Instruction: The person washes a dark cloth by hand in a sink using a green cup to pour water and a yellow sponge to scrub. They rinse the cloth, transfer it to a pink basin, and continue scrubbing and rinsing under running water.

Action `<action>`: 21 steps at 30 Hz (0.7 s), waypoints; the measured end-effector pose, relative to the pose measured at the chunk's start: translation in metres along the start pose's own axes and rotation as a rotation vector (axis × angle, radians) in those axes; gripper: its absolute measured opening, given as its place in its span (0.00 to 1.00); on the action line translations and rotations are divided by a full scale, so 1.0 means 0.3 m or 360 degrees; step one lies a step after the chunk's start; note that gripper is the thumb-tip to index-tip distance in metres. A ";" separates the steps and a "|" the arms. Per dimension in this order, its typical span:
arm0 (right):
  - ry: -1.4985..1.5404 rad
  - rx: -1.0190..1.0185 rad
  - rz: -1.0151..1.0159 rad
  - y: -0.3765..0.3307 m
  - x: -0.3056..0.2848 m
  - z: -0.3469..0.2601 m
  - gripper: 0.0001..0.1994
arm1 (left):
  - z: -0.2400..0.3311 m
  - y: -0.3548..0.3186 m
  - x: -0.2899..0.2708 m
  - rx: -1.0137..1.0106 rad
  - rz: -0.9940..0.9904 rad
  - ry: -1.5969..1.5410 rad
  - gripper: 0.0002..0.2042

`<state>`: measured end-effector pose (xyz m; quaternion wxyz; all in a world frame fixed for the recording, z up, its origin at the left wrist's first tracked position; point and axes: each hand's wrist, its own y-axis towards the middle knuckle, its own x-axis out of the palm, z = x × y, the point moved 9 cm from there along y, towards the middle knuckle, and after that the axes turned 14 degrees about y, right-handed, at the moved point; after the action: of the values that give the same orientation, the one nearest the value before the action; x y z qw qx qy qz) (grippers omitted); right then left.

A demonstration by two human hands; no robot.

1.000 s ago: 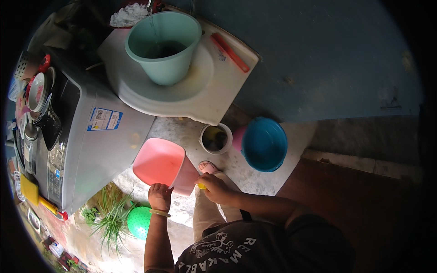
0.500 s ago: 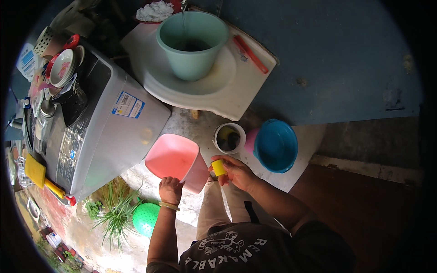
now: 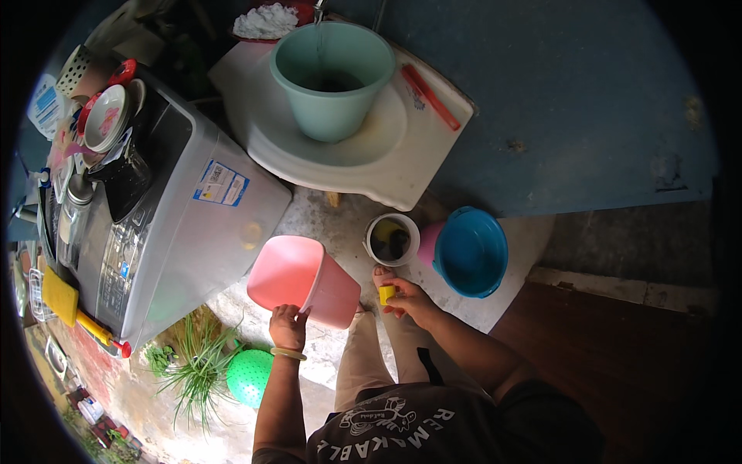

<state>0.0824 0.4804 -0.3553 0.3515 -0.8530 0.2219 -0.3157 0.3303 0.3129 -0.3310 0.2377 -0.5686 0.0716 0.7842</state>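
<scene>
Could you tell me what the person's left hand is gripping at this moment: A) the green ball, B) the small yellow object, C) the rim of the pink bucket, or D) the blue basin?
C: the left hand grips the rim of the tilted pink bucket.

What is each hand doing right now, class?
Left hand: closed on the pink bucket's rim.
Right hand: closed around a small yellow object.
</scene>
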 end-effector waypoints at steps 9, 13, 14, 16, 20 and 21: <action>-0.0166 -0.0033 -0.0005 0.033 -0.099 -0.061 0.23 | 0.015 0.048 0.055 -0.0110 -0.0010 -0.0042 0.11; -0.0278 -0.0119 -0.0073 0.033 -0.133 -0.119 0.22 | 0.071 0.073 0.066 -0.0150 -0.0020 -0.0019 0.12; -0.0313 -0.0172 -0.0074 0.037 -0.143 -0.133 0.22 | 0.076 0.073 0.081 -0.0160 -0.0024 -0.0028 0.12; -0.0384 -0.0276 -0.0075 0.042 -0.163 -0.163 0.21 | 0.085 0.080 0.114 -0.0178 -0.0035 -0.0046 0.12; -0.0808 -0.0545 0.0099 0.037 -0.249 -0.224 0.21 | 0.116 0.099 0.150 -0.0218 -0.0032 -0.0081 0.13; -0.1059 -0.0726 0.0169 0.023 -0.270 -0.252 0.21 | 0.123 0.101 0.162 -0.0249 -0.0056 -0.0108 0.13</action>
<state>-0.0281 0.4898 -0.3494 0.2217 -0.9520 0.2041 0.0536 0.2730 0.3146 -0.3681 0.2087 -0.5598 -0.0080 0.8019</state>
